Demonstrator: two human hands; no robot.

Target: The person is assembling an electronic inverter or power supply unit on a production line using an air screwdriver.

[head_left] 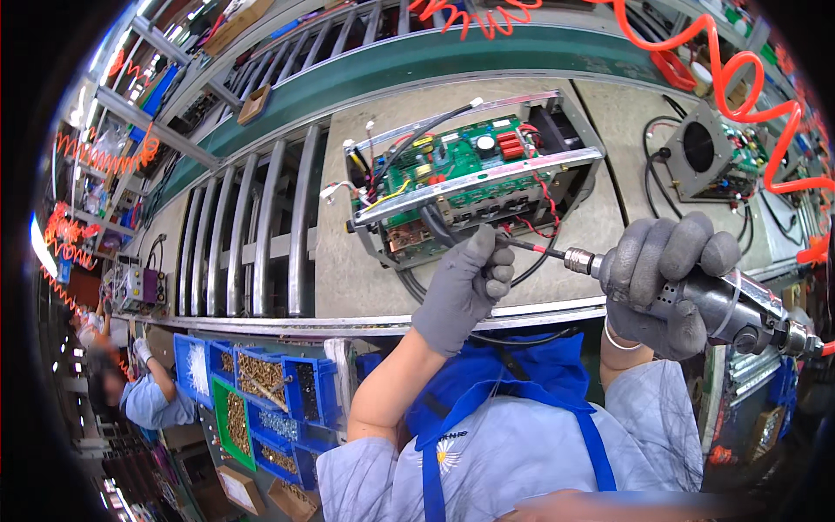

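Observation:
My right hand (668,277), in a grey glove, is wrapped round the body of an air screwdriver (739,306), which lies nearly level and points left. Its long thin bit (537,249) reaches to my gloved left hand (470,287), whose fingers are pinched at the tip. Whether a small screw sits between those fingers is hidden. Just beyond my left hand stands an open metal chassis (484,181) with a green circuit board (474,155), loose wires and a fan at its right end. The bit is in front of the chassis's near side.
The chassis rests on a board (348,287) beside metal rollers (261,235). A second unit (709,157) stands to the right, under a coiled red air hose (739,70). Blue and green bins (233,422) of small fasteners are at lower left. Another person (152,391) works farther left.

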